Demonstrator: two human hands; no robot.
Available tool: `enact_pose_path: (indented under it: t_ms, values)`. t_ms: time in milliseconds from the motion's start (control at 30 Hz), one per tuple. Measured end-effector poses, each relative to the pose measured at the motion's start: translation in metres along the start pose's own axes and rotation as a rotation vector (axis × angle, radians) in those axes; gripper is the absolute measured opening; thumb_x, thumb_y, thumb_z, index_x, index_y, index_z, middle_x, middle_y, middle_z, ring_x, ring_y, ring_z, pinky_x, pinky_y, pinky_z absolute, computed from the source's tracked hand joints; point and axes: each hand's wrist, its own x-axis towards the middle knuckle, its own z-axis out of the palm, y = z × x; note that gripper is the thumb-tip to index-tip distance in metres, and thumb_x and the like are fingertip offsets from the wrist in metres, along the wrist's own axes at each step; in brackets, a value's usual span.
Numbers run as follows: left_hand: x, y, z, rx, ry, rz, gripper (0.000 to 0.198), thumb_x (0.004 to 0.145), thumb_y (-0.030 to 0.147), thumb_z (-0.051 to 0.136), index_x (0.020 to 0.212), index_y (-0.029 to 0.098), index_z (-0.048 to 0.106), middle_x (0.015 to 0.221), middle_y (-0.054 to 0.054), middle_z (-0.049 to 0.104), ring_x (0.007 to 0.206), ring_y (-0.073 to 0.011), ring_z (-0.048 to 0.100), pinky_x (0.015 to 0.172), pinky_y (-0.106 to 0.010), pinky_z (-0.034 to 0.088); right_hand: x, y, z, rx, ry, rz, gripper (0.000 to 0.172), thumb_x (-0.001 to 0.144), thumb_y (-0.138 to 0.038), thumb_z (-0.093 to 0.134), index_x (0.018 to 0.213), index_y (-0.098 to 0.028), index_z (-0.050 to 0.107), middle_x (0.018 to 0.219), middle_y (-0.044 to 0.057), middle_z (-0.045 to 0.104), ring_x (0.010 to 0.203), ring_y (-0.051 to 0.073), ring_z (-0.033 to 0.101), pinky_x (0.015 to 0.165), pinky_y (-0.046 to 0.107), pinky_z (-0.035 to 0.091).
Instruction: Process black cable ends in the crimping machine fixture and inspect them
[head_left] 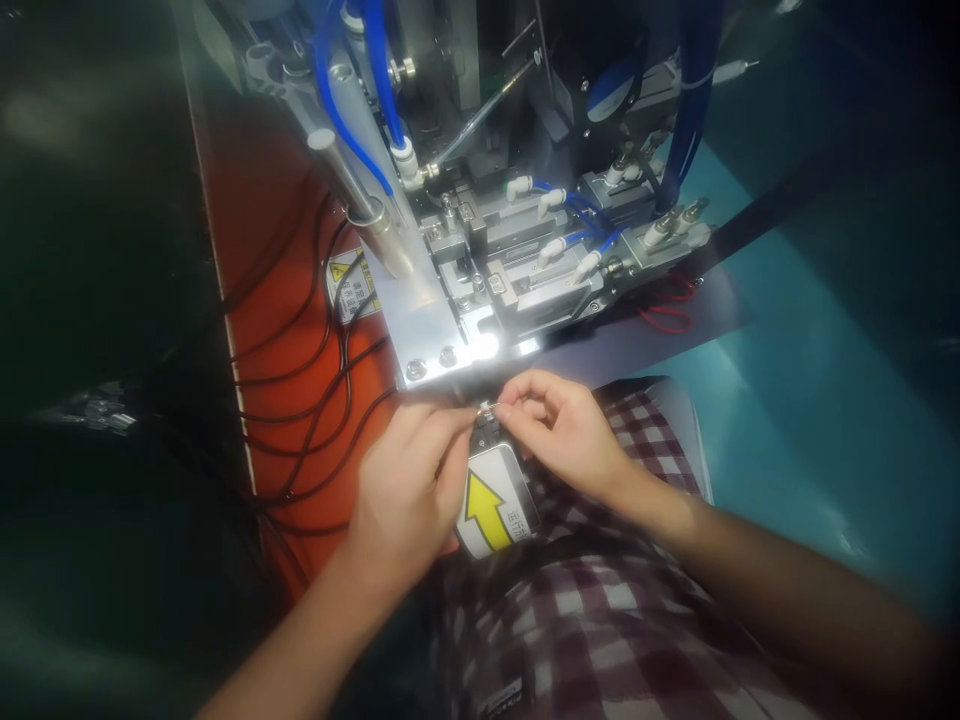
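My left hand (409, 480) and my right hand (559, 425) meet just below the front edge of a metal machine plate (420, 330). Both pinch a tiny shiny metal part (486, 407) between thumb and fingertips. The part is too small to name. Beneath the hands lies a white label with a yellow arrow (491, 505), on top of checked cloth (592, 610) that covers my lap.
A machine with blue air hoses (352, 110), white fittings (551, 250) and metal slides (517, 285) fills the upper middle. Black cables (315, 400) loop over an orange surface at left, by a yellow warning sticker (349, 285). Red wires (667, 305) lie at right on a teal surface.
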Motion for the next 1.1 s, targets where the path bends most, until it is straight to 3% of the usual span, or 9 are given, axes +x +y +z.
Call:
enact_pose_path:
  t_ms: [233, 833, 1100]
  values:
    - [-0.001, -0.001, -0.001, -0.018, -0.01, -0.017, 0.015, 0.086, 0.008, 0.057, 0.093, 0.016, 0.066, 0.085, -0.002, 0.065, 0.078, -0.012, 0.061, 0.072, -0.023, 0.049, 0.0, -0.003, -0.002, 0.1, -0.063, 0.115, 0.012, 0.082, -0.026, 0.063, 0.079, -0.016, 0.056, 0.048, -0.008, 0.049, 0.043, 0.007, 0.046, 0.045, 0.019, 0.036]
    - [-0.001, -0.001, -0.001, -0.003, -0.008, -0.003, 0.014, 0.086, 0.009, 0.056, 0.093, 0.017, 0.066, 0.085, -0.002, 0.065, 0.078, -0.0117, 0.06, 0.072, -0.023, 0.049, 0.001, 0.0, -0.006, 0.051, -0.112, 0.046, 0.01, 0.087, -0.025, 0.057, 0.079, -0.018, 0.056, 0.049, -0.007, 0.051, 0.047, 0.009, 0.047, 0.05, 0.022, 0.038]
    - [-0.002, -0.003, -0.004, -0.022, -0.067, -0.002, 0.017, 0.087, 0.009, 0.055, 0.1, 0.016, 0.065, 0.088, -0.003, 0.063, 0.08, -0.012, 0.06, 0.072, -0.022, 0.048, 0.005, -0.008, -0.01, 0.0, -0.157, 0.054, 0.01, 0.087, -0.023, 0.056, 0.078, -0.017, 0.055, 0.05, -0.006, 0.052, 0.048, 0.009, 0.05, 0.051, 0.022, 0.04]
